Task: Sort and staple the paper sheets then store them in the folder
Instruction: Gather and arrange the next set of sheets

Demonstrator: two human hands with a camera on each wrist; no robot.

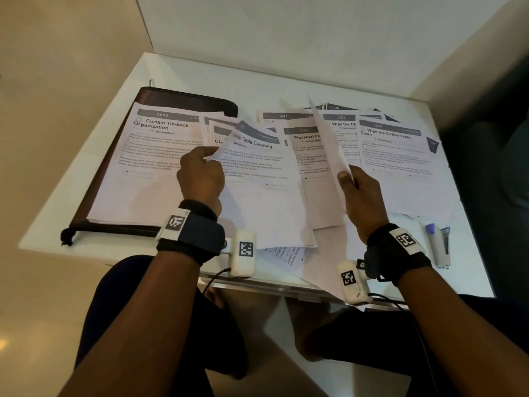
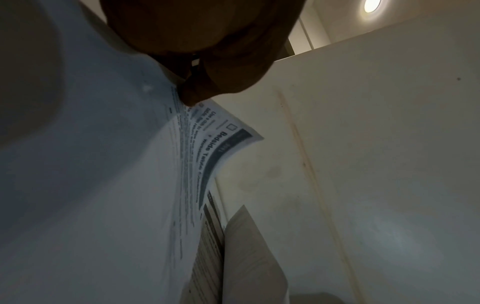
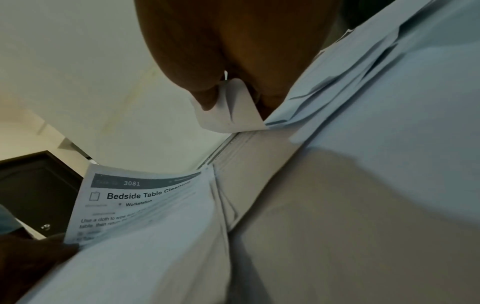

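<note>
White worktop [image 1: 286,81], set against pale walls; contents from its left edge to its right.

Item 1: dark folder [image 1: 189,100], lying flat by the left edge, mostly covered by a sheet headed "Curtain Tie-back Organization" [image 1: 148,164].

Item 2: my left hand [image 1: 200,176], its grip pinched on the left edge of the "Bedside Table Cleaning" sheet [image 1: 257,179], numbered 3081 in the right wrist view [image 3: 135,205]. That sheet is lifted and curled, over the middle of the worktop.

Item 3: loose sheets spread across the middle and far side, overlapping; one headed "Placemat" [image 1: 307,156], the rest of its title hidden.

Item 4: my right hand [image 1: 362,196], thumb and fingers clamped on the lower corner of a plain sheet [image 1: 329,138] held upright and edge-on.

Item 5: "Wipe the Coffee Table Clean" sheet [image 1: 395,150], flat, toward the right edge.

Item 6: stapler [image 1: 439,245], near the right front corner, touched by neither hand.
</note>
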